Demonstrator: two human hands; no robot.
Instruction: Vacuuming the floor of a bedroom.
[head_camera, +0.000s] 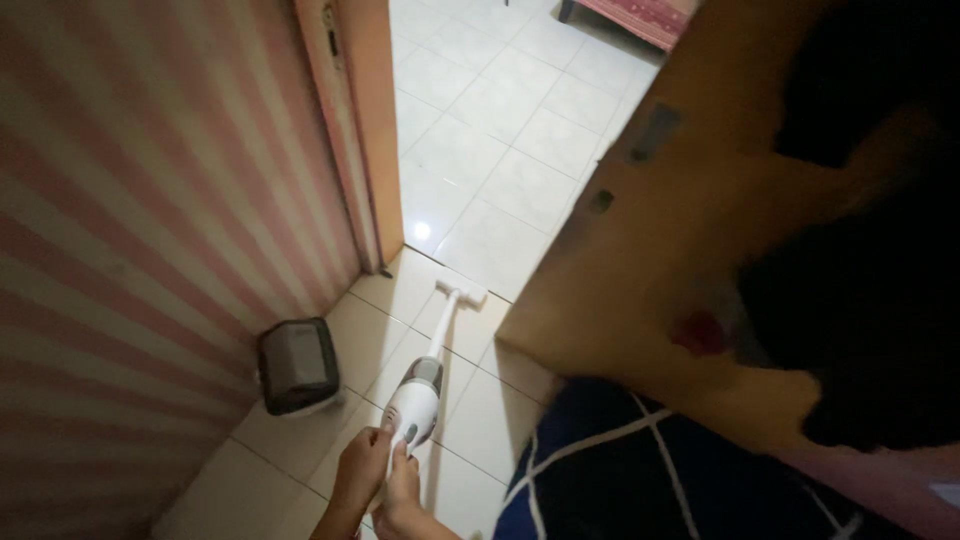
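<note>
Both the left hand (357, 470) and the right hand (403, 492) are bare, with no sleeves, rings or watch showing.

A floor of pale square ceramic tiles (520, 190) carries a dark boxy bin (297, 365) against the pink striped wall, and the flat white head of a stick vacuum (461, 292) near the doorway.

A pink-and-white striped wall (130, 200) fills the left side. At its foot, on the pale tiled floor (500, 150), sits 1 small dark box-shaped bin (297, 365). An orange door frame (365, 120) stands beside the wall, opening onto a brighter tiled room. A brown wooden door (680, 220) leans across the right. Below it lies dark blue fabric with white lines (620, 470).
</note>
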